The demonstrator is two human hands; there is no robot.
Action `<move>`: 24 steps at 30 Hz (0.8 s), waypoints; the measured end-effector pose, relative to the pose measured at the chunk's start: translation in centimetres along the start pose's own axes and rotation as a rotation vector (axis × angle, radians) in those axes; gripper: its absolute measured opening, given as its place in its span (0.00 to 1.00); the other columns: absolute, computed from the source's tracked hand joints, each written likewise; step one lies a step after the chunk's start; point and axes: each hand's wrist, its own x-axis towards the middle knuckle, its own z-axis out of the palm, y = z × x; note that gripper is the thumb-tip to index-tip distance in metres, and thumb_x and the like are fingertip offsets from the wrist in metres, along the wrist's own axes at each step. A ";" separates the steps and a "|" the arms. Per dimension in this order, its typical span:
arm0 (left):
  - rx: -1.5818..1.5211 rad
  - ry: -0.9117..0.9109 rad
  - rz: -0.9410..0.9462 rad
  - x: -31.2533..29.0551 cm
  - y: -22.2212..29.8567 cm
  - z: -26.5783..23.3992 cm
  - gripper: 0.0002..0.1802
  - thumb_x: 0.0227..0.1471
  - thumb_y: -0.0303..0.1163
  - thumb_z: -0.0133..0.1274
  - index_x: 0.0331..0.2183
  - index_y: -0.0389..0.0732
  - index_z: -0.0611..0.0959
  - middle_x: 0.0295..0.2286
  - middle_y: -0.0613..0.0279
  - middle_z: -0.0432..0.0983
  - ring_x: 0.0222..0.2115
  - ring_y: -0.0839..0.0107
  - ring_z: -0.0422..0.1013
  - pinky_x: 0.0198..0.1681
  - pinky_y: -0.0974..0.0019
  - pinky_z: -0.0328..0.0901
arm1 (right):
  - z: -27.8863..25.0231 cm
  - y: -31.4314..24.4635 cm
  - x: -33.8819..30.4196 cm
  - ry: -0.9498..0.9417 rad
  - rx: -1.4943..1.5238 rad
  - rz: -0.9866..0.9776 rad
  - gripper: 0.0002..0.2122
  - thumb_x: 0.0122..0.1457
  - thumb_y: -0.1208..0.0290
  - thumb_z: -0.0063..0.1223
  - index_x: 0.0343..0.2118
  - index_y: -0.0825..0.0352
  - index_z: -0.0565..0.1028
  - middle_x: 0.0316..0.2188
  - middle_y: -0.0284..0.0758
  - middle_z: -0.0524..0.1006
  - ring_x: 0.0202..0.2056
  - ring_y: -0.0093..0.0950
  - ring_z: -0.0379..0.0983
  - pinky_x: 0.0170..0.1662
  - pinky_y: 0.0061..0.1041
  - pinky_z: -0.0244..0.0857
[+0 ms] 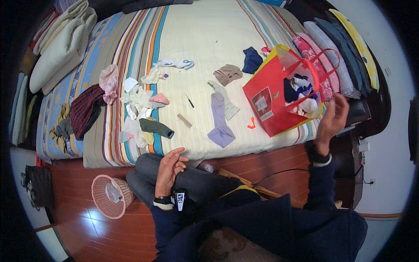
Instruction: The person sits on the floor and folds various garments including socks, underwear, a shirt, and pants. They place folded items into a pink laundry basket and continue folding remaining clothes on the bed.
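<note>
My right hand is raised with fingers apart beside a red bag, holding nothing. Dark, purple-striped and white cloth pieces fill the bag's opening. My left hand hovers over my knee at the bed's front edge, fingers loosely bent and apart, with nothing in it. Nearest to it on the bed lie a dark green sock and a beige strip. A purple sock and a pale sock lie left of the bag, near a small orange-red piece.
A thin black-handled tool lies mid-bed. Left are piled white socks, a pink cloth and a dark red checked cloth. A navy cloth lies behind the bag. A pink basket stands on the floor.
</note>
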 end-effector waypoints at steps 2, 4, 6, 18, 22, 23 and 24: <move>-0.107 -0.030 0.010 0.5 -0.3 -0.4 0.17 0.58 0.30 0.44 0.47 0.32 0.72 0.28 0.56 0.77 0.22 0.78 0.71 0.29 0.76 0.69 | 2.7 -3.0 -3.6 -0.278 0.151 -0.092 0.10 0.51 0.83 0.44 0.37 0.71 0.73 0.33 0.37 0.74 0.32 0.27 0.70 0.37 0.24 0.64; -0.195 -0.021 0.041 1.0 -0.8 -0.5 0.17 0.58 0.30 0.44 0.47 0.31 0.71 0.29 0.55 0.76 0.24 0.76 0.71 0.31 0.75 0.68 | 8.5 -4.1 -7.4 -0.469 0.173 -0.150 0.08 0.47 0.82 0.49 0.31 0.67 0.75 0.28 0.37 0.75 0.31 0.32 0.72 0.34 0.27 0.66; -0.256 -0.031 0.066 1.0 -1.2 -0.6 0.17 0.58 0.30 0.43 0.47 0.31 0.70 0.30 0.54 0.76 0.27 0.74 0.72 0.33 0.74 0.68 | 15.1 -2.8 -10.4 -0.654 0.131 -0.042 0.08 0.50 0.79 0.49 0.34 0.66 0.75 0.30 0.37 0.75 0.30 0.31 0.73 0.32 0.27 0.65; -0.400 -0.168 0.081 0.7 -1.3 -1.6 0.21 0.60 0.33 0.40 0.52 0.31 0.65 0.37 0.47 0.73 0.40 0.63 0.71 0.44 0.64 0.65 | 37.0 13.4 -16.2 -0.719 -0.057 0.377 0.16 0.46 0.69 0.54 0.40 0.67 0.74 0.33 0.45 0.76 0.39 0.45 0.72 0.44 0.37 0.65; -0.461 -0.237 0.030 1.1 -1.0 -1.5 0.23 0.60 0.33 0.40 0.53 0.32 0.64 0.39 0.45 0.72 0.39 0.64 0.70 0.45 0.65 0.64 | 37.4 10.2 -13.1 -0.899 0.488 0.961 0.05 0.54 0.70 0.52 0.31 0.64 0.75 0.19 0.32 0.74 0.21 0.23 0.70 0.23 0.21 0.64; -0.469 -0.239 0.010 1.2 -0.9 -1.5 0.23 0.60 0.33 0.40 0.53 0.32 0.63 0.39 0.45 0.72 0.39 0.64 0.70 0.45 0.65 0.64 | 36.9 8.4 -13.0 -0.863 0.775 1.119 0.06 0.57 0.68 0.51 0.34 0.64 0.74 0.19 0.26 0.71 0.19 0.13 0.65 0.19 0.14 0.58; -0.475 -0.245 -0.013 1.3 -0.9 -1.4 0.23 0.60 0.33 0.40 0.53 0.32 0.63 0.39 0.45 0.72 0.38 0.64 0.70 0.45 0.65 0.64 | 36.1 6.6 -12.3 -0.891 0.914 1.126 0.08 0.57 0.68 0.51 0.36 0.66 0.72 0.22 0.27 0.73 0.20 0.16 0.67 0.20 0.15 0.60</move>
